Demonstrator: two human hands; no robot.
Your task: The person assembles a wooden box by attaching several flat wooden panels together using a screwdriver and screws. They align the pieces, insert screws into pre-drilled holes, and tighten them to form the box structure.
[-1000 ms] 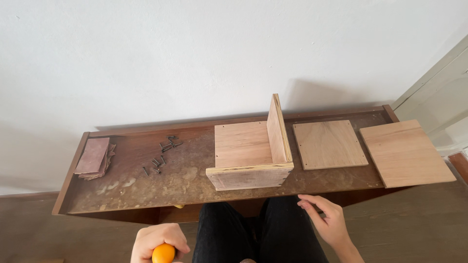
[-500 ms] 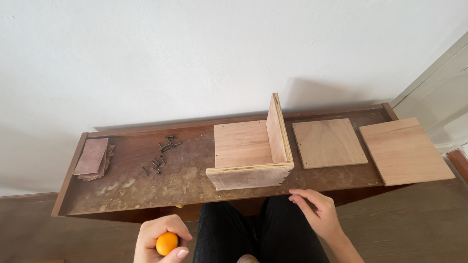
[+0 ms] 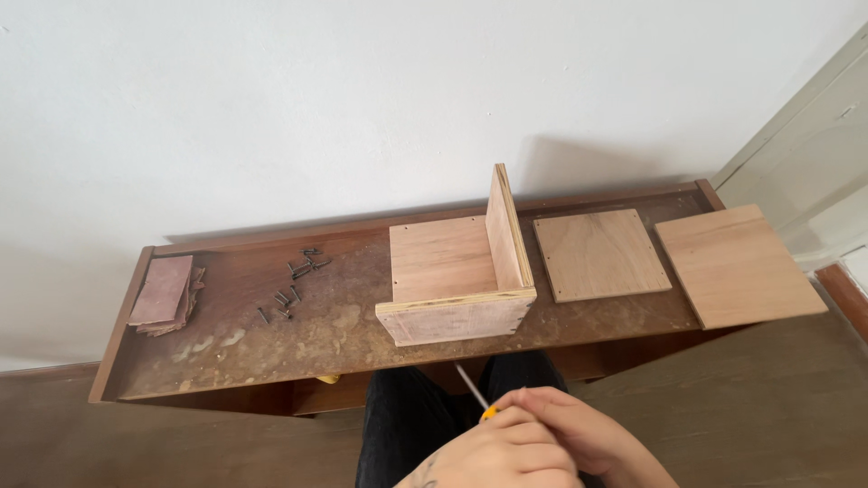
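Holding a screwdriver [image 3: 475,390] low in the frame, both hands meet above the person's lap, just in front of the worktop [image 3: 226,361]. The left hand [image 3: 493,456] is clenched around the yellow handle, of which only a small part shows between the fingers. The right hand [image 3: 579,434] lies against the left with its fingers curled at the handle's top; whether it grips the tool cannot be told. The thin metal shaft points up and left, toward the worktop's front edge, without touching it.

On the worktop, straight ahead of the hands, stands a partly built plywood box [image 3: 457,280]: a flat base, one upright panel on its right side and a low front panel. Right of it lies a loose square panel [image 3: 601,253]. A second, larger panel [image 3: 737,265] lies further right, overhanging the worktop's right end. Left of the box, a scatter of dark screws [image 3: 294,289] lies on the surface. At the far left sits a small stack of thin reddish sheets [image 3: 165,294].
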